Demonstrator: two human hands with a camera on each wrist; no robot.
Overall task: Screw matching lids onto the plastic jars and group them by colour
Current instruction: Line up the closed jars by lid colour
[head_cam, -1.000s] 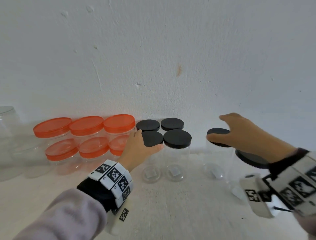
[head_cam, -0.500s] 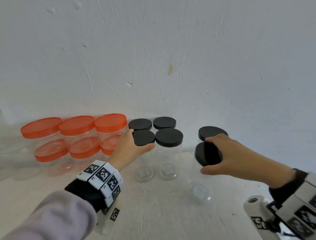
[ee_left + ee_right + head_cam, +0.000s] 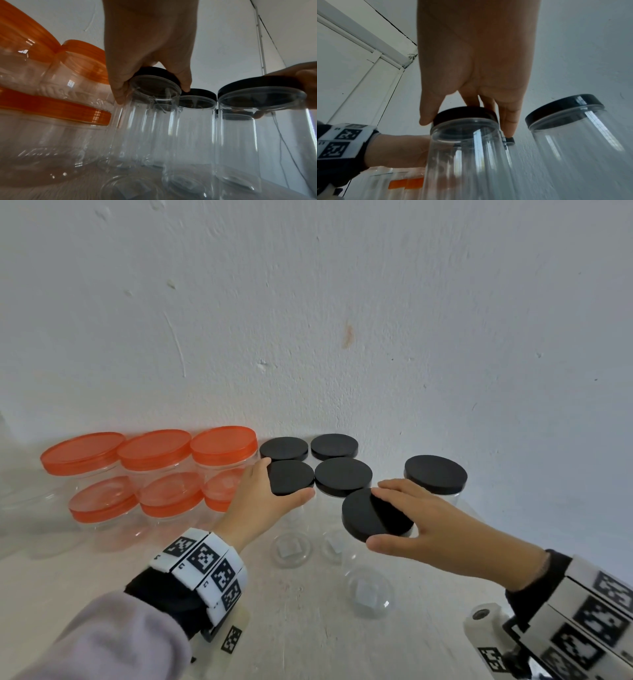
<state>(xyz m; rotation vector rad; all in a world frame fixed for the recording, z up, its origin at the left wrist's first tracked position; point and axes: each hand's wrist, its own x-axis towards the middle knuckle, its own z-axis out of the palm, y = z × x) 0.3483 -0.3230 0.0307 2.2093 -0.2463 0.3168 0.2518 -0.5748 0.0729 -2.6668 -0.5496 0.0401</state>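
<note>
Several clear jars with black lids stand by the wall; the back pair (image 3: pixel 283 448) sits behind a front pair. My left hand (image 3: pixel 285 478) grips the lid of the front left jar (image 3: pixel 291 477), thumb on the near rim and fingers on the far rim, as the left wrist view shows at that lid (image 3: pixel 154 71). My right hand (image 3: pixel 376 517) grips the lid of another black-lidded jar (image 3: pixel 363 515) from above, just right of and in front of the front right jar (image 3: pixel 343 481). The right wrist view shows this lid (image 3: pixel 465 113) pinched between thumb and fingers.
Orange-lidded jars (image 3: pixel 154 445) are stacked in two layers at the left against the wall (image 3: pixel 342 302). One more black-lidded jar (image 3: pixel 435 474) stands alone at the right. Bare white tabletop (image 3: pixel 308 628) lies in front.
My right hand left the far right jar's lid, took a black-lidded jar by its lid and carried it left toward the black group. The left hand stayed on its jar.
</note>
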